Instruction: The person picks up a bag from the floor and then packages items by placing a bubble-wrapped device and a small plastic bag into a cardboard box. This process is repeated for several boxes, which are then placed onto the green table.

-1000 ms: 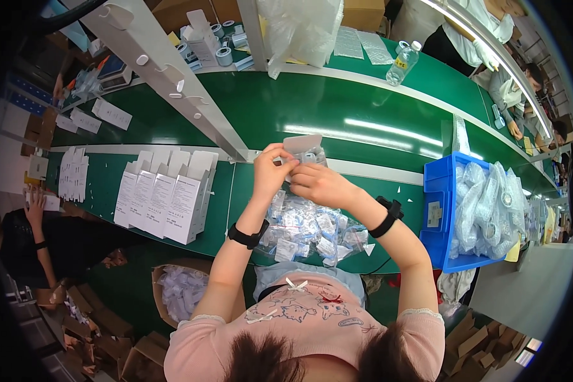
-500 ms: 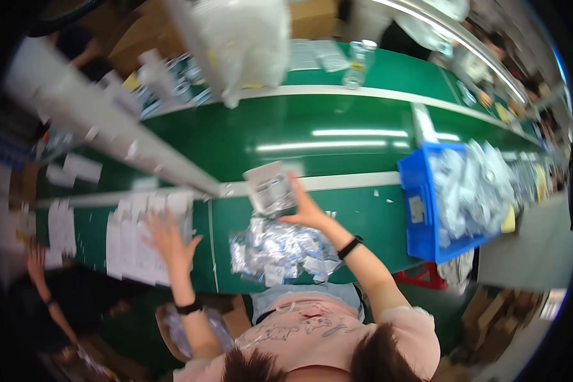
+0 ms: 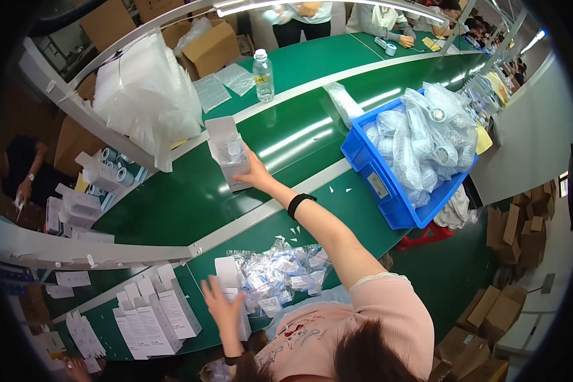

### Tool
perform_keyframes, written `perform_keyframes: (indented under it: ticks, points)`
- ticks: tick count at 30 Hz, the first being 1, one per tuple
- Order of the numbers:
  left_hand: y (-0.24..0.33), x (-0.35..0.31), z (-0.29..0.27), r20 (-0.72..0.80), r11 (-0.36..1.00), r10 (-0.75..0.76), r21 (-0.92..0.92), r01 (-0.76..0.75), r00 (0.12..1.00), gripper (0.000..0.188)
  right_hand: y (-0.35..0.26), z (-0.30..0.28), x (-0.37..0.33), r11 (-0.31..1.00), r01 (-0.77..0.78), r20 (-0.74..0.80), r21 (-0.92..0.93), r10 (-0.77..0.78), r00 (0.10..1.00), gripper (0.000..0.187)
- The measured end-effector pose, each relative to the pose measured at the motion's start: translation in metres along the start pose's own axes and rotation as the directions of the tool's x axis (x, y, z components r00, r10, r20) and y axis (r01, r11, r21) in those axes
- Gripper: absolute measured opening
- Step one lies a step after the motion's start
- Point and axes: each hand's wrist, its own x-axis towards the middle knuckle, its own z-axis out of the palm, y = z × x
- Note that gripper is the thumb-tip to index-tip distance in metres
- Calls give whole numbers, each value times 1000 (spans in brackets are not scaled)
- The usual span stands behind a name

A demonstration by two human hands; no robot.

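My right hand (image 3: pixel 253 173) grips a white carton (image 3: pixel 228 155) over the green conveyor strip beyond the near tabletop. Its flap stands up, and a clear plastic-wrapped item shows inside. My left hand (image 3: pixel 223 312), fingers stretched and apart, is at another upright white carton (image 3: pixel 228 272) on the near table. The thumb overlaps that carton's side; whether it presses on it I cannot tell. Beside this carton lies a pile of small clear plastic packets (image 3: pixel 277 274) with white and blue contents.
A row of white cartons (image 3: pixel 156 321) stands at the left. To the right, a blue bin (image 3: pixel 388 197) holds bubble-wrapped items. Bubble wrap (image 3: pixel 344 105) lies on the strip; a clear bottle (image 3: pixel 263 76) stands beyond. A metal post (image 3: pixel 95 253) juts in from the left. Other people work farther off.
The view has turned. My right hand has carried its carton from above the packets out over the green strip. My left hand has come from the carton row to the carton beside the packets.
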Motion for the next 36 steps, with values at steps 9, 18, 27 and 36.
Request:
perform_keyframes:
  ticks: [9, 18, 27, 36]
  points:
    - [-114, 16, 14, 445, 807, -20, -521, 277, 895, 89, -111, -257, -17, 170, -319, -345, -933, -160, 925, 26]
    - [18, 26, -57, 116, 852, 328, -465, -240, 938, 91, -49, -417, -25, -166, -763, -773, -624, 269, 574, 58]
    - [84, 76, -32, -20, 836, 385, -416, -358, 923, 74, -125, -336, -41, 446, -360, -453, -819, -118, 884, 74]
    - [100, 79, -10, -192, 799, 289, -492, -347, 938, 81, -216, -48, -80, 972, 170, -465, 162, -77, 882, 72]
